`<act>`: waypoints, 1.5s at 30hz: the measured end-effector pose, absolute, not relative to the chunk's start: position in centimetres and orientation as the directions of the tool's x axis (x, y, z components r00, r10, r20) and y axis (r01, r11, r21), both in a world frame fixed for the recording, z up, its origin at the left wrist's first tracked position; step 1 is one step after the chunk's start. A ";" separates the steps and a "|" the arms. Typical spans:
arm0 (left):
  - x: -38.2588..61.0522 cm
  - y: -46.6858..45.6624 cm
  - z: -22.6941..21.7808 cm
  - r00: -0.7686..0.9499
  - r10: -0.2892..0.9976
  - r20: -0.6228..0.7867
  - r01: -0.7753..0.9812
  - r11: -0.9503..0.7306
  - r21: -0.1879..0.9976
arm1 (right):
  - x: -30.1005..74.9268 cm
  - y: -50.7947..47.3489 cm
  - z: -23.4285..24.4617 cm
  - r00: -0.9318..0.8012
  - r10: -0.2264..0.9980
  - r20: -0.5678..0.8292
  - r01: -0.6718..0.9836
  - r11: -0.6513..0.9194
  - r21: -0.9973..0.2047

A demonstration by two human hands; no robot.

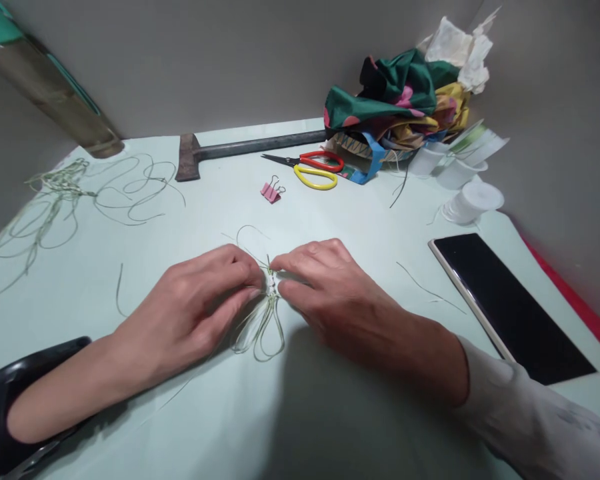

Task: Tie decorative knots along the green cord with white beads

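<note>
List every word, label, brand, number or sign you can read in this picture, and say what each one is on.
None: nothing in this view carries readable text.
Phone: screen dark and blank.
Pink binder clip: no marking visible.
Scissors: no marking visible on the red and yellow handles.
White spool: any label is too small to make out.
Cloth pile: printed patterns only, no letters.
Left hand and right hand pinch thin green strands, which are unmarked.

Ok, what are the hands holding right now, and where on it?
Both the left hand and right hand pinch a small bundle of thin green loops at its gathered top, fingertips meeting there.
</note>
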State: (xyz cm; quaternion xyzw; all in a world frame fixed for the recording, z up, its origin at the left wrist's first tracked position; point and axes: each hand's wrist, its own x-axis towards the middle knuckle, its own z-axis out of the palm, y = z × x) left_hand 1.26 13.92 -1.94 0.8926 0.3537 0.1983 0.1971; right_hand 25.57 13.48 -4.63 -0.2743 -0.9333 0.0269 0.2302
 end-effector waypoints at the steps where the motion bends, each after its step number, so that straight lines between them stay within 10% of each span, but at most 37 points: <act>1: 1.3 13.9 -2.0 0.661 0.728 0.182 0.560 -0.639 0.527 | 25.5 13.5 -4.7 -0.751 0.524 0.402 0.495 0.849 -0.183; 30: 1.8 13.8 -3.6 0.621 0.738 0.264 0.559 -0.653 0.510 | 24.9 13.2 -5.4 -0.734 0.545 0.406 0.507 0.837 -0.206; 45: 1.8 13.1 -3.1 0.618 0.744 0.253 0.592 -0.653 0.472 | 25.3 11.7 -4.1 -0.750 0.640 0.168 0.611 0.768 -0.192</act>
